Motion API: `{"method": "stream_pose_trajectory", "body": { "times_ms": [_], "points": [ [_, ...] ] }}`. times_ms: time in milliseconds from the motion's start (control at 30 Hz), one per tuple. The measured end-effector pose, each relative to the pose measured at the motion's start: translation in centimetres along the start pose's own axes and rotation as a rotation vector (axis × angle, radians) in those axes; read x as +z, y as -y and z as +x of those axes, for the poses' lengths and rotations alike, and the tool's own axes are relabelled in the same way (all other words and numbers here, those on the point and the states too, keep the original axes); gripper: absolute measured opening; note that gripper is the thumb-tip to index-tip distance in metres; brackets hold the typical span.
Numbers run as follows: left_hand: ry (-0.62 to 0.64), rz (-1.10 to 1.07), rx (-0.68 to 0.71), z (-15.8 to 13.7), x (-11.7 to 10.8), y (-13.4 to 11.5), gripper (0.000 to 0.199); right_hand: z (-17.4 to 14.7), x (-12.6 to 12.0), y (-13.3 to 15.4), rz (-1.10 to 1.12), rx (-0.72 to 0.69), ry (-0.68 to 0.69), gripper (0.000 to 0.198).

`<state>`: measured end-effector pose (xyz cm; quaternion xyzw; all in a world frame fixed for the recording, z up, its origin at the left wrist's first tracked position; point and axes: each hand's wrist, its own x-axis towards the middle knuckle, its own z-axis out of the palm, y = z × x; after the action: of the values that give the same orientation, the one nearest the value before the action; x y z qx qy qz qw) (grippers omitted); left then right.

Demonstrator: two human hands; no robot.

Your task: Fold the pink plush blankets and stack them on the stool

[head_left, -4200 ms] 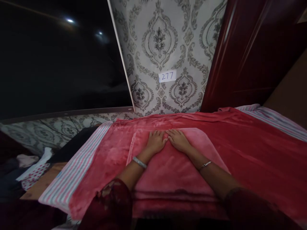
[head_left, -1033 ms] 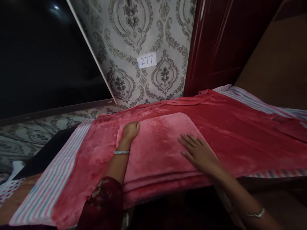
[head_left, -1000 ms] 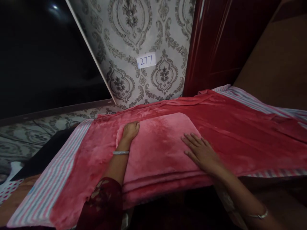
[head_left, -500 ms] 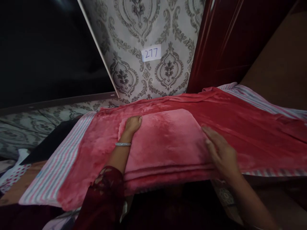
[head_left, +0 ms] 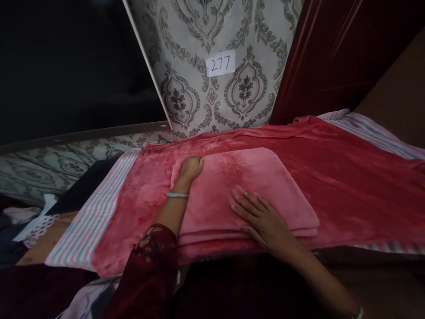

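A folded pink plush blanket (head_left: 255, 173), several layers thick, lies on a larger spread red plush blanket (head_left: 338, 177). At its far left corner, my left hand (head_left: 192, 167) is closed on the pink cloth; the fingertips are hidden. My right hand (head_left: 265, 221) rests open on the near part of the fold, palm down with the fingers spread. The near edge shows stacked layers in the folded blanket.
Under the red blanket a striped cloth (head_left: 96, 208) shows at the left. A dark screen (head_left: 79, 66) stands behind, left of a patterned wall (head_left: 212, 99) with a paper label (head_left: 221, 63). A dark red wooden panel (head_left: 318, 57) rises at the right.
My right hand has moved left from the fold's right edge onto its top and now lies flat there. My left hand stays at the far left corner. The whole view has shifted slightly.
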<state>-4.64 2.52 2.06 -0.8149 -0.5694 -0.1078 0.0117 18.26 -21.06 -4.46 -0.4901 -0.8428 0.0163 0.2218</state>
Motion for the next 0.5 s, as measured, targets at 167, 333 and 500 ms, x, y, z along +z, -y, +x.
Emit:
{"method": "stream_pose_trajectory", "body": {
  "times_ms": [167, 333, 500],
  "points": [
    [-0.002, -0.020, -0.008, -0.1, 0.1, 0.0, 0.039, -2.5, -1.4, 0.3, 0.132, 0.008, -0.001, 0.052],
    [-0.027, -0.039, -0.008, 0.1, 0.4, -0.1, 0.039, -2.5, -4.1, -0.6, 0.328, 0.102, -0.116, 0.036],
    [-0.117, -0.120, 0.025, -0.1, -0.6, -0.7, 0.045, 2.4, -6.7, -3.1, 0.243, 0.158, -0.249, 0.044]
  ]
}}
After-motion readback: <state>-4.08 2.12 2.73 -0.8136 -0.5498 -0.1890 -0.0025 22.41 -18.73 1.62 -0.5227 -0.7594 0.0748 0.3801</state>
